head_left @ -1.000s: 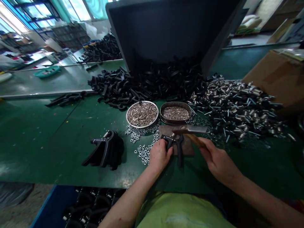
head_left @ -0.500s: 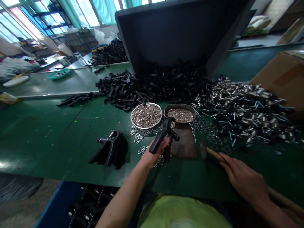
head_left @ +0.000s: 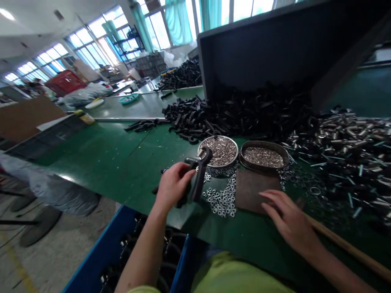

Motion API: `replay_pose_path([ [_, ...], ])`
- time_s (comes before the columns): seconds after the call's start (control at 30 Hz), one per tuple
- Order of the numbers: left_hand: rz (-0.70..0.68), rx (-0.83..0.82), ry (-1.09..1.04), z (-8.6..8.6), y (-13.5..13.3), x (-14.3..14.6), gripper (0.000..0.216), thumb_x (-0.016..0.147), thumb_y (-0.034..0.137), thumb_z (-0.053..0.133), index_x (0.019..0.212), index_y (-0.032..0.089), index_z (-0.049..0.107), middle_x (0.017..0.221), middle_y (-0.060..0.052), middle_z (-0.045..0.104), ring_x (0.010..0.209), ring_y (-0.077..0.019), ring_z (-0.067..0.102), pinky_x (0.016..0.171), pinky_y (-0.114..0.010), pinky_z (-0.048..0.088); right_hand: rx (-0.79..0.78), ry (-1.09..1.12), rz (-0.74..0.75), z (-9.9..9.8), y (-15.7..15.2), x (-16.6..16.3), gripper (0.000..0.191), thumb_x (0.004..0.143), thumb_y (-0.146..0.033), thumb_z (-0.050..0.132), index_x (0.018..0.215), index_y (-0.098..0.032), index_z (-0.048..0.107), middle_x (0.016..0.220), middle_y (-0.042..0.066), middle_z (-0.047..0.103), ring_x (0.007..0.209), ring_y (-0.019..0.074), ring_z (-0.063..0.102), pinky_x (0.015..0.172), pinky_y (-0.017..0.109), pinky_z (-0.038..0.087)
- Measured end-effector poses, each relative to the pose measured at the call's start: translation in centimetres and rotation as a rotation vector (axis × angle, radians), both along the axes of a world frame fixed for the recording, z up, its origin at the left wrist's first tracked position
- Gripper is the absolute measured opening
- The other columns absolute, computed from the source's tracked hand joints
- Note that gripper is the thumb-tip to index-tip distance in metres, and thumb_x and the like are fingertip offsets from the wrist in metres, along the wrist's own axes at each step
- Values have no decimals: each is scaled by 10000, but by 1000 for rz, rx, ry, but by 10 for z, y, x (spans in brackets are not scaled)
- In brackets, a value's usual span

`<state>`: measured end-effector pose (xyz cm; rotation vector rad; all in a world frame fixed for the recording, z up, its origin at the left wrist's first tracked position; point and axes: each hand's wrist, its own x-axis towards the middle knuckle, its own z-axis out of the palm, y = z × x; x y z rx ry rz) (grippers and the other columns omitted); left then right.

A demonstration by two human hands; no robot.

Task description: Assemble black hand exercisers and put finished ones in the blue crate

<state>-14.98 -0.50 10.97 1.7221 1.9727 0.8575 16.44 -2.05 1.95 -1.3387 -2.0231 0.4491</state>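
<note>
My left hand (head_left: 173, 184) is closed around a black spring hand grip (head_left: 200, 179), held over the table left of the loose nuts. Behind that hand, more black parts (head_left: 155, 190) show only in part. My right hand (head_left: 288, 219) has its fingers stretched out and apart, above the lower right corner of a dark flat plate (head_left: 252, 185); I cannot tell whether it touches. Beside it lies a hammer (head_left: 345, 243), its wooden handle pointing to the lower right and its head mostly hidden. Small nuts (head_left: 222, 199) lie scattered left of the plate.
Behind the plate stand a round dish (head_left: 236, 152) and an oval tin (head_left: 287, 160) of small metal pieces. A large grey bin (head_left: 203, 69) spills black handles. Metal-and-black parts (head_left: 354, 150) are heaped at right. Below the table edge, a blue crate (head_left: 91, 260) holds finished-looking grips.
My left hand has carried the hand grip leftward from the plate toward the standing grips. My right hand has let go of the hammer and opened. The view has turned left.
</note>
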Motion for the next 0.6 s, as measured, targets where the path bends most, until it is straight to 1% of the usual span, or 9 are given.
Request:
replay_pose_path([
  [0.07, 132, 9, 279, 6, -4, -38, 262, 796, 416, 530, 890, 194, 631, 883, -53, 654, 778, -192, 585, 670, -279, 412, -265, 161, 117, 8, 10, -46, 255, 882, -343, 460, 1056, -223, 602, 1072, 73, 608, 835, 179, 616, 761, 339, 504],
  [0.1, 170, -28, 375, 5, -6, -54, 245, 792, 404, 530, 881, 200, 634, 903, -58, 656, 792, -199, 586, 667, -277, 405, -365, 237, 169, 12, 15, -70, 255, 879, -344, 464, 1060, -222, 596, 1071, 69, 612, 856, 176, 615, 775, 335, 503],
  [0.17, 183, -137, 470, -2, -9, -77, 221, 779, 392, 539, 849, 206, 636, 891, -58, 657, 785, -203, 584, 640, -268, 389, -507, 386, 259, 15, 24, -116, 285, 855, -352, 496, 1088, -210, 577, 1084, 75, 614, 951, 186, 598, 828, 342, 491],
  [0.2, 163, -186, 457, -6, -10, -86, 230, 777, 404, 542, 842, 205, 637, 870, -54, 658, 767, -200, 582, 622, -263, 382, -573, 448, 293, 15, 28, -138, 319, 836, -362, 521, 1109, -204, 564, 1102, 82, 610, 992, 194, 586, 846, 349, 484],
  [0.27, 107, -250, 317, -12, -11, -101, 316, 781, 485, 528, 854, 199, 642, 815, -40, 658, 722, -189, 576, 589, -251, 373, -710, 580, 286, 14, 37, -178, 397, 777, -393, 593, 1122, -201, 550, 1163, 95, 591, 1055, 210, 563, 893, 365, 459],
  [0.33, 82, -314, 75, -18, -10, -116, 464, 770, 603, 491, 867, 181, 657, 779, -33, 659, 702, -183, 573, 570, -240, 374, -837, 688, 224, 11, 45, -211, 509, 737, -466, 625, 1163, -206, 524, 1230, 107, 559, 1121, 224, 530, 942, 382, 422],
  [0.4, 98, -432, -182, -23, -6, -130, 584, 740, 689, 461, 852, 158, 678, 776, -40, 667, 722, -185, 578, 576, -236, 387, -918, 740, 168, 9, 52, -235, 628, 729, -568, 596, 1227, -206, 476, 1287, 122, 524, 1185, 239, 487, 965, 398, 399],
  [0.5, 101, -647, -509, -36, 4, -144, 650, 711, 733, 460, 831, 142, 701, 786, -68, 684, 759, -206, 600, 628, -275, 432, -955, 754, 165, 8, 59, -258, 693, 735, -665, 515, 1248, -203, 455, 1287, 123, 536, 1174, 245, 501, 926, 397, 427],
  [0.6, 78, -728, -700, -49, 14, -144, 641, 713, 733, 461, 860, 160, 708, 821, -80, 703, 784, -223, 628, 682, -328, 465, -962, 775, 208, 9, 61, -270, 655, 747, -677, 483, 1204, -208, 491, 1202, 99, 604, 1066, 233, 574, 843, 369, 476],
])
